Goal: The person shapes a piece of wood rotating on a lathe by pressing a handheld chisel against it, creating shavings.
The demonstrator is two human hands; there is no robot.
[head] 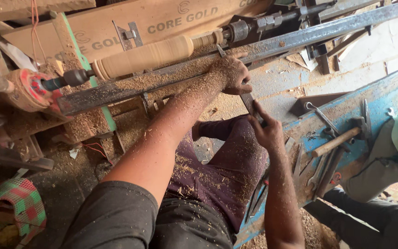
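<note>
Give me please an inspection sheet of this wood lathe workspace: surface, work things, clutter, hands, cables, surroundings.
Surface: metal tool rest bar and blue bench, both dusted with sawdust.
Work things: pale wooden spindle mounted on the lathe; long flat chisel reaching toward it.
Clutter: hammer, spanner and more flat tools lie on the bench; shavings heaped below the lathe.
Hands: left hand rests on the bar over the chisel; right hand grips the chisel's lower end.
Cables: thin red wire near the floor.
Surroundings: another person's leg at right; checked cloth at lower left.
</note>
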